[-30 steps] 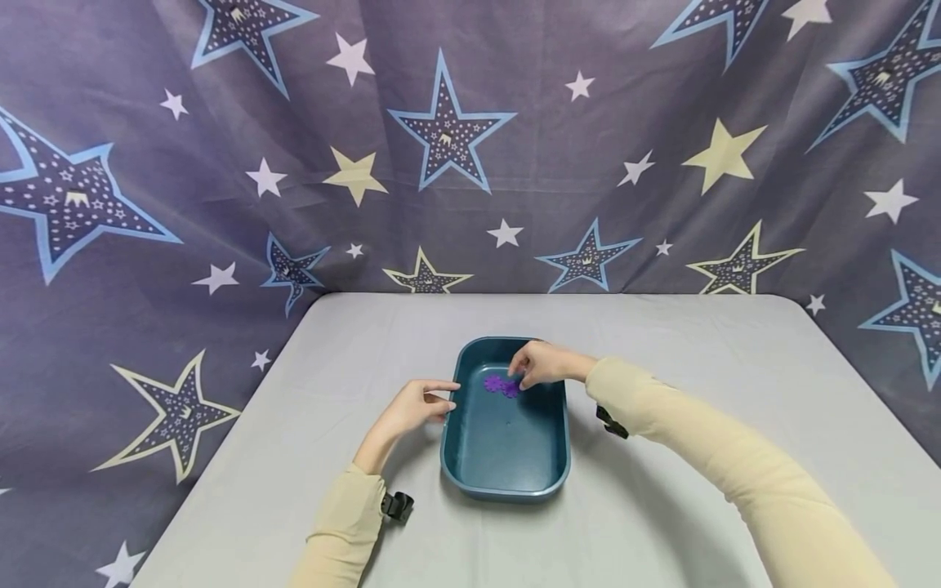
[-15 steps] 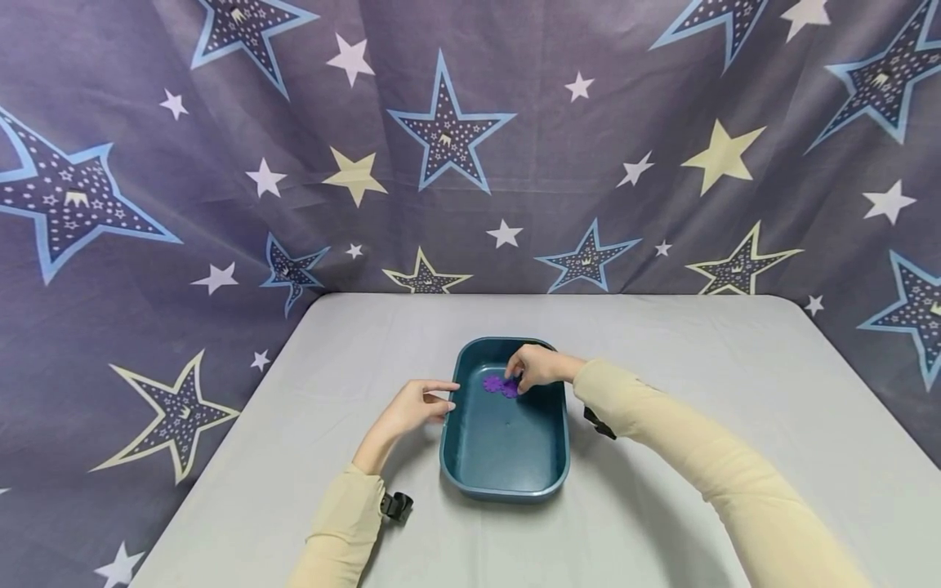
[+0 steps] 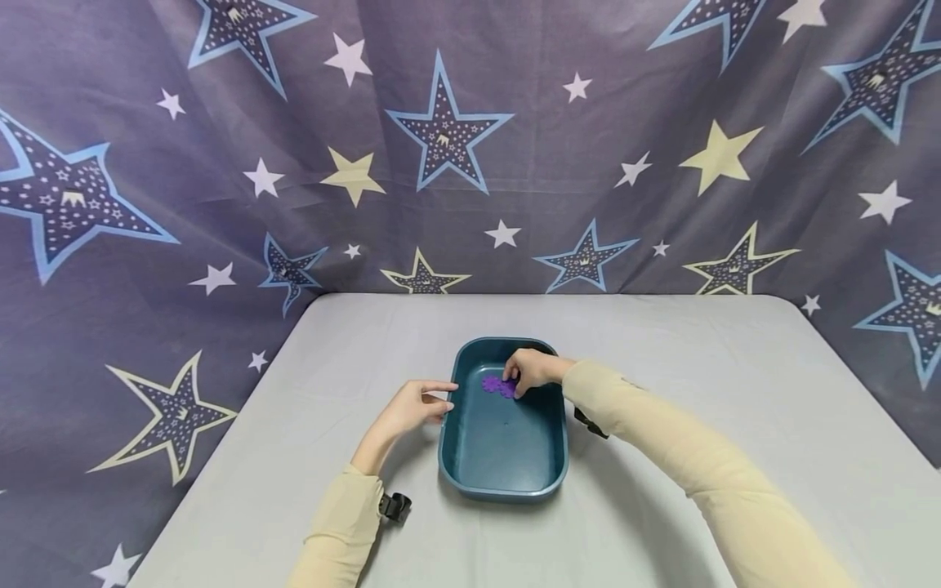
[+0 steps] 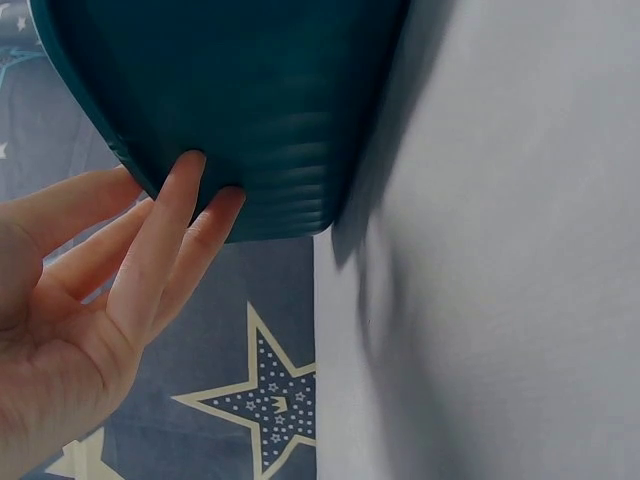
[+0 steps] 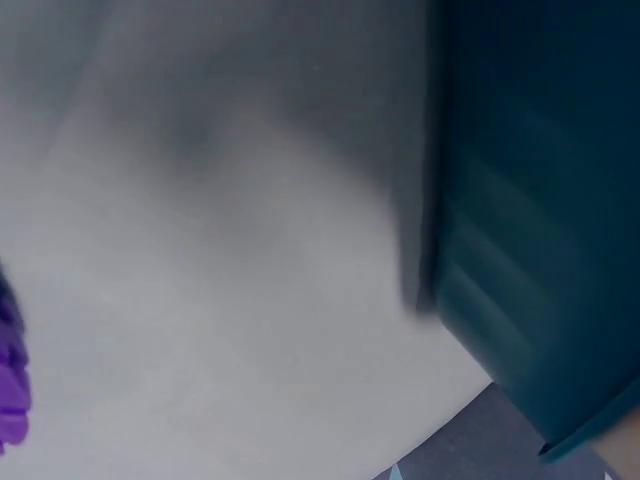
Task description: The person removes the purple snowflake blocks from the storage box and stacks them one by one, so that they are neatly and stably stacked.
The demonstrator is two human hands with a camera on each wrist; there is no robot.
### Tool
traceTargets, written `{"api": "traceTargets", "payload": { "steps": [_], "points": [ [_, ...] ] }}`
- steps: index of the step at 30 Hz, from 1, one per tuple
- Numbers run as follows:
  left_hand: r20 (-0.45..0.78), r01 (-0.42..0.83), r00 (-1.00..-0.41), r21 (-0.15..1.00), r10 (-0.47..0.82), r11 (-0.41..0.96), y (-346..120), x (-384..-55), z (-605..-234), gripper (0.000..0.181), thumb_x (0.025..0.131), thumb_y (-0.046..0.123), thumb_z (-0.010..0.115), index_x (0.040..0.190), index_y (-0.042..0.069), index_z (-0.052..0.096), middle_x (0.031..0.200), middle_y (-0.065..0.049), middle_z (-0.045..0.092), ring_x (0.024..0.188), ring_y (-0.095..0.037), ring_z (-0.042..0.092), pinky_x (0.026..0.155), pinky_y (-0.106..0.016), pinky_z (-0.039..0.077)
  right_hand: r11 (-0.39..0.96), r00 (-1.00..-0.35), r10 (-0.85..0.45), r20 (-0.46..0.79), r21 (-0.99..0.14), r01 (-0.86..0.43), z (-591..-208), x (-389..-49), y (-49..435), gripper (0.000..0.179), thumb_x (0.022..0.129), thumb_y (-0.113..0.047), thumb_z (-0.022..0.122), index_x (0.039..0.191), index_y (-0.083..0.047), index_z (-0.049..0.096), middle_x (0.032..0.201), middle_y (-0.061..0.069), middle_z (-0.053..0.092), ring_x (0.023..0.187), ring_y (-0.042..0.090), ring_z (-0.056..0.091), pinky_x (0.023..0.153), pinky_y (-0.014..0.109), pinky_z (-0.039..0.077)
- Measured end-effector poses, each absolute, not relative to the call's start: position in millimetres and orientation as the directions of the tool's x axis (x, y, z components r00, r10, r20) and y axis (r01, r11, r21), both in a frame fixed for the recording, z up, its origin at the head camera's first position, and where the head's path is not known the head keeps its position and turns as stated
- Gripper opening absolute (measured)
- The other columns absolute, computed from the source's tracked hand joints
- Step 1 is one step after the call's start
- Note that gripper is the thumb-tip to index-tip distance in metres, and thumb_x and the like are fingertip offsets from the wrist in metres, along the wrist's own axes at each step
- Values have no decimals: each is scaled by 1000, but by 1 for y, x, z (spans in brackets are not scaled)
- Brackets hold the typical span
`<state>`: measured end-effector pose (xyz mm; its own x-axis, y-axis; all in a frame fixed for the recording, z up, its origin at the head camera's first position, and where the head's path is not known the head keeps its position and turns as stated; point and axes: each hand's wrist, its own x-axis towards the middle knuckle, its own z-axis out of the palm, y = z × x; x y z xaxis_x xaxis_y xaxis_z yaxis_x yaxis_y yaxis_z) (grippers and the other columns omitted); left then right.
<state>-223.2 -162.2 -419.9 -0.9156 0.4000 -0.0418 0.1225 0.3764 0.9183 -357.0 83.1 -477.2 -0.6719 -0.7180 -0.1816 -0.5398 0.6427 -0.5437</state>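
Note:
A teal plastic tub (image 3: 507,457) stands on the table. Inside its far half lie small flat purple flower-shaped pieces (image 3: 491,384), close together. My right hand (image 3: 535,369) reaches over the right rim and pinches the right-hand purple piece between thumb and fingers, which partly cover it. At the left rim my left hand (image 3: 413,405) holds the wall, thumb and index finger over the edge. The left wrist view shows two fingertips (image 4: 192,160) against the outer wall. Only a sliver of the right hand (image 5: 622,440) appears at the tub's rim in the right wrist view.
A pale cloth covers the table (image 3: 647,327). Behind and to the left hangs a dark curtain (image 3: 537,163) with stars. A purple ridged object (image 5: 12,370), cut off by the frame, shows at the left edge of the right wrist view. Each wrist wears a small black camera (image 3: 395,508).
My right hand and forearm have shifted a little to the left and down, the fingers closing in over the purple piece. My left hand has stayed at the rim.

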Motion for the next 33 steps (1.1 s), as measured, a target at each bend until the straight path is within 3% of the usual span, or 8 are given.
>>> {"api": "traceTargets", "payload": {
  "steps": [5, 11, 15, 18, 22, 25, 30, 33],
  "points": [
    [-43, 120, -916, 919, 399, 376, -162, -223, -421, 36, 82, -3, 56, 115, -14, 50, 98, -32, 59, 78, -30, 63, 63, -31, 56, 713, -710, -661, -244, -500, -492, -451, -334, 74, 36, 62, -7, 78, 96, -4, 65, 86, 10, 57, 80, 21, 51, 70, 33, 48],
    [-45, 116, -915, 922, 400, 369, -163, -223, -422, 36, 82, -4, 56, 115, -14, 50, 96, -31, 60, 77, -27, 64, 64, -31, 56, 620, -656, -741, -143, -521, -587, -509, -372, 83, 34, 61, -15, 81, 89, -15, 62, 77, 1, 49, 69, 13, 44, 55, 25, 41],
    [-46, 115, -917, 921, 396, 372, -163, -223, -422, 36, 82, -3, 56, 115, -14, 50, 96, -30, 60, 77, -25, 64, 64, -31, 56, 717, -712, -652, -261, -517, -468, -466, -340, 72, 32, 62, -5, 78, 89, -6, 61, 81, 7, 51, 74, 19, 46, 63, 30, 45],
    [-43, 118, -918, 919, 394, 375, -163, -223, -421, 36, 82, -3, 57, 115, -14, 50, 97, -31, 59, 76, -25, 64, 63, -31, 56, 724, -719, -648, -252, -498, -478, -449, -325, 69, 31, 65, -3, 76, 91, -5, 59, 84, 9, 50, 76, 20, 46, 65, 32, 44],
    [-39, 124, -919, 917, 393, 379, -163, -222, -420, 35, 82, -3, 57, 115, -14, 51, 97, -30, 60, 76, -26, 64, 64, -33, 56, 622, -656, -741, -142, -512, -593, -501, -362, 80, 34, 64, -17, 80, 87, -18, 55, 77, 0, 46, 68, 12, 42, 54, 25, 40],
    [-37, 126, -918, 917, 394, 378, -163, -222, -420, 35, 82, -3, 57, 115, -13, 51, 95, -29, 61, 76, -26, 63, 64, -35, 56, 625, -656, -740, -148, -510, -590, -509, -369, 82, 36, 62, -16, 80, 85, -19, 53, 76, -1, 47, 66, 12, 43, 52, 24, 40],
    [-34, 128, -916, 920, 399, 371, -163, -222, -421, 35, 82, -2, 57, 115, -14, 51, 95, -29, 61, 76, -25, 63, 65, -37, 56, 734, -741, -632, -225, -481, -479, -441, -315, 71, 28, 66, 6, 73, 87, -5, 57, 85, 11, 55, 77, 21, 50, 62, 30, 48],
    [-31, 128, -916, 922, 401, 365, -163, -222, -420, 35, 82, -3, 56, 115, -14, 50, 95, -30, 60, 76, -26, 63, 64, -36, 56, 748, -755, -603, -259, -512, -422, -428, -309, 70, 23, 68, 10, 68, 84, -5, 61, 85, 11, 58, 77, 21, 55, 63, 29, 51]
  ]
}}
